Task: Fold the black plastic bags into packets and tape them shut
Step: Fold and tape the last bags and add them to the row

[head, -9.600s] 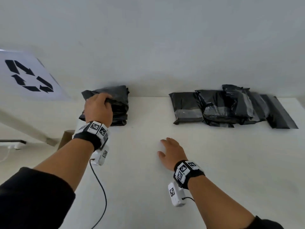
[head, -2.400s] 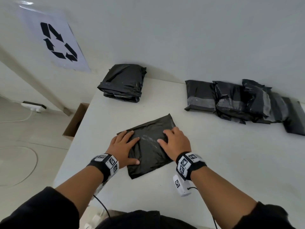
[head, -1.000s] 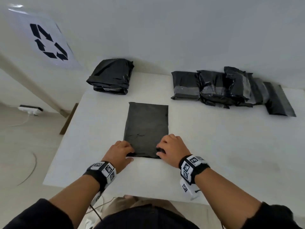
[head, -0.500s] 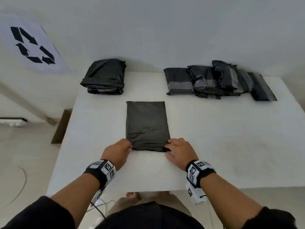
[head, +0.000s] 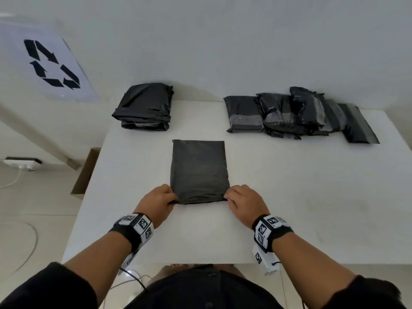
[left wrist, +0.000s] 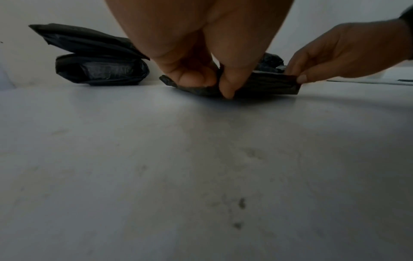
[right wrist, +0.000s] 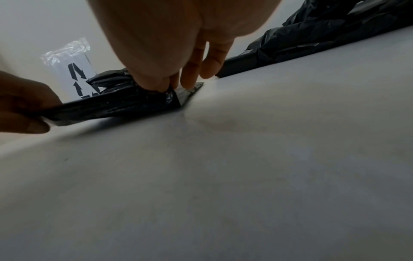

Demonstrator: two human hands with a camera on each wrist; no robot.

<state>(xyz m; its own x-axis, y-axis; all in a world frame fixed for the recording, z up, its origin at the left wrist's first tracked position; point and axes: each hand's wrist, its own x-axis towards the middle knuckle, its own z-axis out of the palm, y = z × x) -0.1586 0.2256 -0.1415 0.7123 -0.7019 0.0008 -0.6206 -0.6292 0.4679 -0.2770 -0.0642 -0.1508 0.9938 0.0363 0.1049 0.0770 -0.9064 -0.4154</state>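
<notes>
Two hands are pinching the black bag's (head: 199, 170) near corners on the desk (head: 289, 197): left hand (head: 156, 202), right hand (head: 245, 202). Left wrist view: fingers (left wrist: 225, 88) are lifting the edge. Right wrist view: fingertips (right wrist: 163, 86) are nipping the corner.

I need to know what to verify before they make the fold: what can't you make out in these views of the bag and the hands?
- Tape: none shows in any view.
- Black bag underside: hidden against the table.
- Left hand fingertips under the bag's near corner: head view, hidden by knuckles.
- Right hand thumb tip: right wrist view, blurred, hidden by palm.
- Taped packets: overlapping, so no count.
</notes>
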